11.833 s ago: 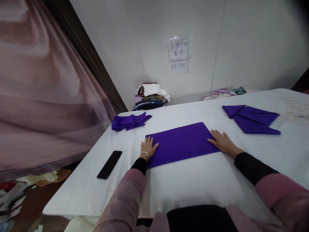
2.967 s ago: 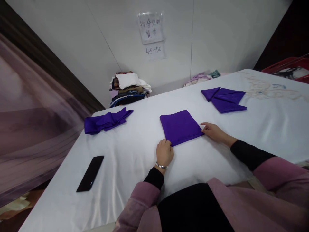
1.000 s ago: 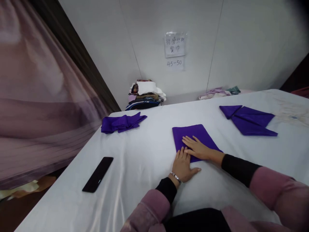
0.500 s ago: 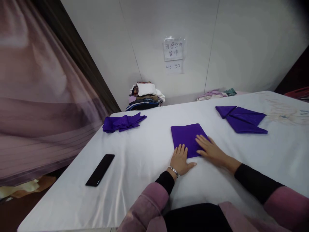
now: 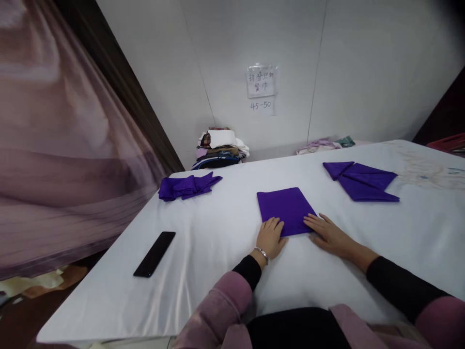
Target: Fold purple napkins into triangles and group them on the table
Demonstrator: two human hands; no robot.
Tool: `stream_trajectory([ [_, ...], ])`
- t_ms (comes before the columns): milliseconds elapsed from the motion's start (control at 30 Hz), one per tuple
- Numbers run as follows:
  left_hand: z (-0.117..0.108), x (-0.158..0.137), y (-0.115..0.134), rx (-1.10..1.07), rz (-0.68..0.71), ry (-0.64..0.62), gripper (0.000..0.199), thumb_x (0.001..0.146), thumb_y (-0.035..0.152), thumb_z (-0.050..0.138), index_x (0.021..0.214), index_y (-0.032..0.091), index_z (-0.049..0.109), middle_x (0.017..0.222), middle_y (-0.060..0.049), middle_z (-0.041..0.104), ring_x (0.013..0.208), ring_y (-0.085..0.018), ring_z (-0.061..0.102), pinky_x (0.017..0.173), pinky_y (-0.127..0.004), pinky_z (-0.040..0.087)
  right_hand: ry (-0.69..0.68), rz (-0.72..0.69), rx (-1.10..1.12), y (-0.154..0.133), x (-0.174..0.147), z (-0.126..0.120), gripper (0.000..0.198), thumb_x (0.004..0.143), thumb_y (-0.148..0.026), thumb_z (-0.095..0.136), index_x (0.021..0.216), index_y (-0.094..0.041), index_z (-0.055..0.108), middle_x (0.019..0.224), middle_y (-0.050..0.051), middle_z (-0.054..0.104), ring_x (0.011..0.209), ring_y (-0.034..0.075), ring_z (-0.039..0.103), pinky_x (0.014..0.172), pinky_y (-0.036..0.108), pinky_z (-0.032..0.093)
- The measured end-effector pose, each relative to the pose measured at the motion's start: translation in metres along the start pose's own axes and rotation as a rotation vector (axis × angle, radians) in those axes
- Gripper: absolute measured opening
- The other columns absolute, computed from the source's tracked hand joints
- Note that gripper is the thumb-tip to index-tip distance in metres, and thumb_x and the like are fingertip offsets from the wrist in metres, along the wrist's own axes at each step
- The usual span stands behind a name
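A purple cloth napkin (image 5: 285,206), folded into a flat square, lies in front of me on the white-covered table. My left hand (image 5: 269,237), with a silver bracelet at the wrist, rests its fingers on the near left corner; its thumb lies by the near edge. At the near right corner, my right hand (image 5: 329,235) has its fingers laid out over the cloth, thumb apart from them. Further right lies a second purple napkin (image 5: 366,182), folded into a pointed shape. A crumpled purple cloth (image 5: 189,186) sits at the far left.
A black phone (image 5: 155,253) lies on the left of the white tablecloth (image 5: 214,261). Behind the table are stacked clothes (image 5: 220,148) and more fabric (image 5: 323,144). Handwritten paper signs (image 5: 261,89) hang on the wall. A pinkish curtain (image 5: 72,160) hangs at left.
My right hand has slid right and toward me, from the napkin's middle to its near right corner. My left thumb has drawn in closer to its fingers. The view has shifted slightly.
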State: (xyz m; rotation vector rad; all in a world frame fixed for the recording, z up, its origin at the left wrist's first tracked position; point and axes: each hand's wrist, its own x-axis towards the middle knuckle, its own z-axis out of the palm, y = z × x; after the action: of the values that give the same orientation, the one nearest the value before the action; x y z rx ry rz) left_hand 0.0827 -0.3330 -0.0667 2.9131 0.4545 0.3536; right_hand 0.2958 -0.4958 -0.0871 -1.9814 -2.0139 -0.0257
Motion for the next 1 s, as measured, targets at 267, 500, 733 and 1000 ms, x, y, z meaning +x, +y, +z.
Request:
stream_trajectory([
  [267,-0.010,0.010,-0.002,0.182,-0.031,-0.090,0.020,0.083,0.006,0.044,0.091,0.017,0.059,0.093,-0.007,0.059,0.090,-0.021,0.052,0.075,-0.036,0.042,0.093,-0.045,-0.073,0.003,0.008,0.003,0.051,0.081,-0.006,0.037,0.127,-0.020,0.053,0.123,0.009,0.061,0.112,0.022,0.056,0.097,0.048,0.041],
  [500,-0.033,0.002,-0.042,0.148,-0.131,-0.026,0.026,0.086,0.009,0.041,0.095,0.021,0.063,0.096,-0.006,0.063,0.095,-0.021,0.052,0.085,-0.038,0.040,0.029,-0.052,-0.052,-0.040,0.024,0.000,0.044,0.090,-0.018,0.029,0.124,-0.020,0.057,0.108,0.009,0.068,0.093,0.024,0.063,0.081,0.041,0.049],
  [733,-0.037,-0.039,-0.063,0.093,-0.183,0.016,0.045,0.077,0.003,0.044,0.116,0.021,0.058,0.125,-0.006,0.057,0.122,-0.022,0.042,0.103,-0.041,0.033,0.056,-0.204,-0.013,-0.132,0.035,0.019,0.045,0.088,-0.010,0.031,0.123,-0.019,0.056,0.096,0.008,0.069,0.082,0.021,0.061,0.075,0.037,0.047],
  [1000,-0.039,-0.074,-0.048,-0.152,-0.204,0.016,0.050,0.076,0.005,0.041,0.121,0.021,0.055,0.135,-0.002,0.051,0.131,-0.017,0.035,0.113,-0.042,0.024,-0.133,-0.285,0.239,-0.151,0.043,-0.006,0.027,0.091,-0.032,0.044,0.104,-0.019,0.063,0.098,0.008,0.066,0.089,0.020,0.059,0.079,0.036,0.046],
])
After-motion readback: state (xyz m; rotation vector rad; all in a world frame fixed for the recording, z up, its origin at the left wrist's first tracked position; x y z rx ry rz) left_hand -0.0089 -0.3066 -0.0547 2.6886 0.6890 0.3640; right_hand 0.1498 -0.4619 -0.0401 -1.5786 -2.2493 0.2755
